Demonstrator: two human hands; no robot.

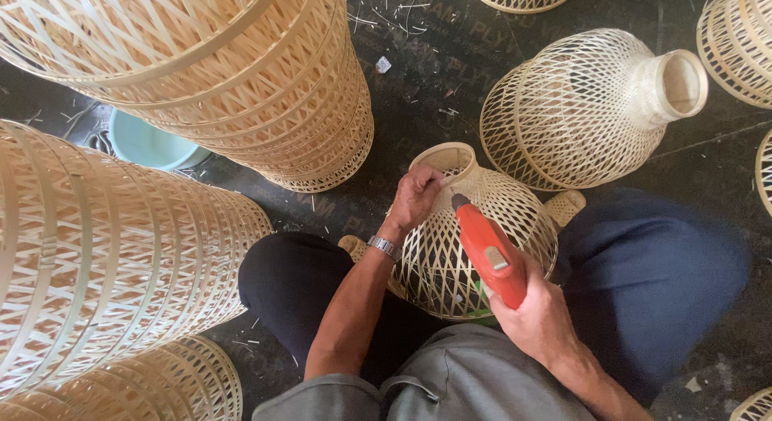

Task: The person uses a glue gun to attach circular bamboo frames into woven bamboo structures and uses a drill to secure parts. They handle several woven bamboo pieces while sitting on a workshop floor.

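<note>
Head view shows the left hand (416, 197) gripping the neck of a woven bamboo shade (470, 232) in the lap. At four o'clock from it, the right hand (537, 315) squeezes a red tool (489, 249) touching the shade.

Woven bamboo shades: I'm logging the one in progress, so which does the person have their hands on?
The bamboo shade between the knees: left hand grips its neck, right hand aims a red tool at it.
</note>
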